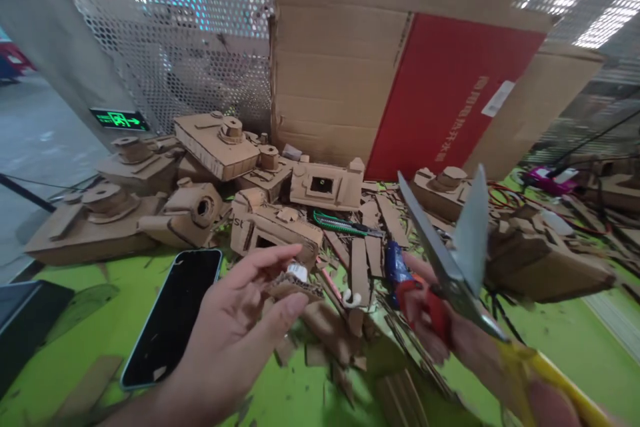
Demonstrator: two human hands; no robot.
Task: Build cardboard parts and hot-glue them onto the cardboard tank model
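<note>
My left hand [240, 317] curls around a small piece of cardboard [280, 288] with a torn corrugated edge, held between its fingers and thumb. A small white bit [297, 271] shows at the top of that piece. My right hand [465, 340] grips a pair of scissors [445, 260] by the handles, one yellow and the other red and blue. The blades stand apart and point up and away. Just beyond my left hand sits a cardboard camera model [275, 227]. A green box cutter [345, 222] lies on scraps behind the two hands.
Several cardboard models [215, 143] are heaped at the back left. A phone [173, 317] lies left of my left hand on the green table [270, 393]. Cardboard scraps [360, 267] litter the middle. A large cardboard box [340, 87] stands behind, and another cardboard model [545, 267] sits at right.
</note>
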